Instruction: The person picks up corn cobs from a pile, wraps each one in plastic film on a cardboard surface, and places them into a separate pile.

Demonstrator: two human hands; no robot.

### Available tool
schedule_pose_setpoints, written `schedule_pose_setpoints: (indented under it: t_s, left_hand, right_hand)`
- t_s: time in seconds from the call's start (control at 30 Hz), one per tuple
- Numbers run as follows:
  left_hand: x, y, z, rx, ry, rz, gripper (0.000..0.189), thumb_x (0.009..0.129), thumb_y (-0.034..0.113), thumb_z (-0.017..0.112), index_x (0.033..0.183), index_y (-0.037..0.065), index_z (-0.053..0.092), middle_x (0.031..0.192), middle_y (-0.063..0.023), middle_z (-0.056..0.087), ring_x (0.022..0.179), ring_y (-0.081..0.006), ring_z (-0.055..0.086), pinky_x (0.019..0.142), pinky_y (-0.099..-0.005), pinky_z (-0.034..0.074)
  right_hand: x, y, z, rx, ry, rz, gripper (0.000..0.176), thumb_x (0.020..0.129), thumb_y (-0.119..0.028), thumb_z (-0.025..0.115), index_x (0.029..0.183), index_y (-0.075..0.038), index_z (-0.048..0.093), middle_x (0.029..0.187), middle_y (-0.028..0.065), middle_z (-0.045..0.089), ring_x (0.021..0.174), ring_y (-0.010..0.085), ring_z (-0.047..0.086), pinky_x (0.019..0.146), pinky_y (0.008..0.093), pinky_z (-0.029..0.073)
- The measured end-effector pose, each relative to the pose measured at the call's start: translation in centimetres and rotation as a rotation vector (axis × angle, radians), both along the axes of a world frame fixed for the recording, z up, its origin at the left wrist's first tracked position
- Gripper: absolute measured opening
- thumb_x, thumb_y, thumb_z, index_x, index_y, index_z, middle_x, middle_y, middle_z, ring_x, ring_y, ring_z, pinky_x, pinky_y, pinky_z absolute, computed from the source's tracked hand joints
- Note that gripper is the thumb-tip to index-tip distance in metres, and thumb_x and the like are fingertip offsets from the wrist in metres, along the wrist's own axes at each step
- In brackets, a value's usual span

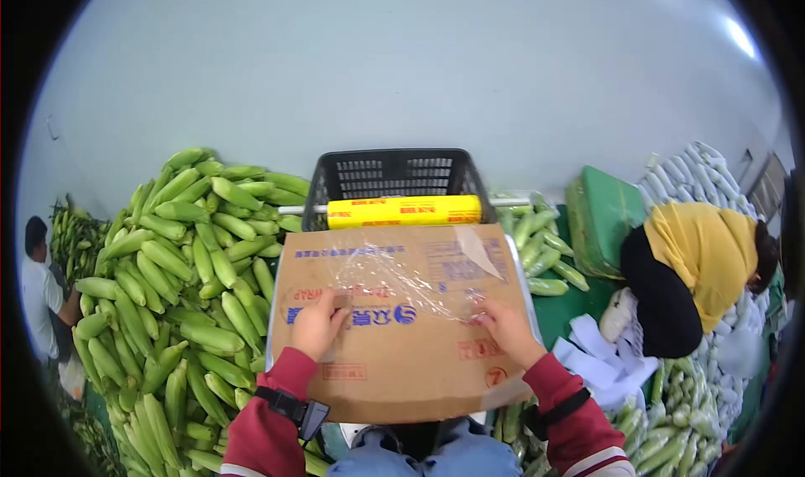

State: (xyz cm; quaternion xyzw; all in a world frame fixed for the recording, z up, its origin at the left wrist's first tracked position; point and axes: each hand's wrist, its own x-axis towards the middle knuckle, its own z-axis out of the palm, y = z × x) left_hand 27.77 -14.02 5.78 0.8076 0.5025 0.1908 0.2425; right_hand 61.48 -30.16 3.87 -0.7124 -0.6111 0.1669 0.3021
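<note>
A sheet of clear cling film (394, 271) stretches over a cardboard box (402, 376) with blue and red printing. It runs down from a yellow-labelled roll (404, 211) on a metal rod behind the box. My left hand (317, 324) pinches the film's near edge at the left, thumb against fingers. At the right, my right hand (509, 333) pinches the same edge, low over the cardboard. The film is wrinkled and shiny between my hands. Nothing lies wrapped in it.
Behind the roll stands a black plastic crate (398, 171). A large heap of green corn ears (184, 284) fills the left. On the right are bagged corn (541, 242), a green box (602, 221), white scraps (604, 359) and a bent-over person in yellow (700, 259). Another person (42, 284) is far left.
</note>
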Motion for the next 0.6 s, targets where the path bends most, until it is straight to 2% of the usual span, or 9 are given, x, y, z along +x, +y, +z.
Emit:
schedule_pose_setpoints:
  t_s: [0.13, 0.23, 0.27, 0.37, 0.43, 0.47, 0.5, 0.57, 0.6]
  left_hand:
    - [-0.6, 2.6, -2.0, 0.360, -0.029, -0.079, 0.022, 0.080, 0.011, 0.069, 0.100, 0.006, 0.060, 0.100, -0.0144, 0.062, 0.096, -0.0352, 0.058, 0.083, -0.0456, 0.046]
    - [-1.1, 3.0, -2.4, 0.468, -0.185, -0.006, 0.015, 0.080, 0.012, 0.069, 0.092, 0.007, 0.063, 0.105, -0.0126, 0.061, 0.099, -0.0332, 0.057, 0.086, -0.0448, 0.044]
    - [-0.8, 2.6, -1.4, 0.351, -0.187, 0.041, 0.009, 0.081, 0.011, 0.068, 0.088, 0.007, 0.064, 0.103, -0.0117, 0.062, 0.099, -0.0327, 0.057, 0.086, -0.0437, 0.045]
    - [-1.3, 3.1, -0.7, 0.491, 0.008, -0.167, 0.012, 0.082, 0.010, 0.066, 0.092, 0.006, 0.062, 0.105, -0.0125, 0.062, 0.102, -0.0320, 0.057, 0.087, -0.0417, 0.046]
    - [-0.6, 3.4, -0.7, 0.581, -0.194, -0.158, 0.012, 0.083, 0.005, 0.063, 0.095, 0.003, 0.061, 0.097, -0.0122, 0.063, 0.095, -0.0323, 0.059, 0.083, -0.0407, 0.047]
    - [0.2, 3.4, -0.7, 0.592, -0.349, -0.110, 0.013, 0.083, 0.003, 0.062, 0.095, 0.003, 0.061, 0.095, -0.0121, 0.063, 0.091, -0.0324, 0.059, 0.081, -0.0402, 0.048]
    - [0.2, 3.0, -0.7, 0.608, -0.493, -0.051, 0.013, 0.083, 0.002, 0.061, 0.096, 0.003, 0.060, 0.093, -0.0120, 0.063, 0.088, -0.0325, 0.060, 0.079, -0.0398, 0.049]
    - [-1.3, 0.2, 1.5, 0.145, -0.837, 0.084, 0.019, 0.083, -0.001, 0.059, 0.102, 0.003, 0.060, 0.091, -0.0142, 0.063, 0.083, -0.0341, 0.061, 0.074, -0.0394, 0.051]
    - [-3.7, -1.5, 2.7, 0.205, -0.672, 0.060, 0.020, 0.084, -0.001, 0.058, 0.103, 0.003, 0.060, 0.096, -0.0153, 0.063, 0.085, -0.0344, 0.062, 0.076, -0.0390, 0.051]
  right_hand:
    - [0.1, 1.7, -0.3, 0.292, -0.205, 0.047, 0.015, 0.082, 0.000, 0.065, 0.094, -0.006, 0.059, 0.105, 0.0139, 0.060, 0.110, 0.0348, 0.053, 0.094, 0.0430, 0.043]
    - [1.0, 1.3, 1.0, 0.338, -0.149, 0.208, 0.014, 0.087, 0.002, 0.060, 0.099, -0.005, 0.056, 0.102, 0.0117, 0.058, 0.110, 0.0315, 0.052, 0.094, 0.0389, 0.043]
    - [0.7, 1.2, 1.1, 0.352, -0.061, 0.146, 0.012, 0.088, 0.001, 0.060, 0.098, -0.004, 0.057, 0.101, 0.0118, 0.058, 0.104, 0.0309, 0.054, 0.092, 0.0382, 0.044]
    - [0.2, 0.0, 1.1, 0.320, 0.168, -0.033, 0.008, 0.090, -0.001, 0.058, 0.098, -0.002, 0.059, 0.097, 0.0122, 0.057, 0.091, 0.0287, 0.058, 0.086, 0.0352, 0.046]
    - [0.6, -0.2, 0.5, 0.217, 0.292, -0.103, 0.007, 0.092, -0.002, 0.057, 0.099, -0.002, 0.059, 0.093, 0.0126, 0.057, 0.088, 0.0271, 0.059, 0.083, 0.0317, 0.047]
    - [1.3, -0.5, -0.7, 0.238, 0.260, -0.101, 0.009, 0.092, -0.004, 0.059, 0.100, -0.002, 0.060, 0.091, 0.0113, 0.058, 0.088, 0.0211, 0.059, 0.079, 0.0293, 0.047]
    - [0.3, -1.2, 1.5, 0.127, 0.441, -0.195, 0.010, 0.090, -0.004, 0.061, 0.100, -0.001, 0.060, 0.091, 0.0087, 0.058, 0.086, 0.0154, 0.056, 0.078, 0.0291, 0.046]
    - [1.8, -3.2, 1.3, 0.336, 0.240, -0.140, 0.010, 0.094, -0.008, 0.058, 0.103, -0.003, 0.056, 0.096, 0.0019, 0.052, 0.090, 0.0121, 0.050, 0.081, 0.0257, 0.044]
    - [2.2, -4.6, 1.4, 0.338, 0.434, -0.286, 0.012, 0.097, -0.012, 0.054, 0.107, -0.006, 0.052, 0.096, -0.0007, 0.049, 0.089, 0.0098, 0.048, 0.078, 0.0224, 0.041]
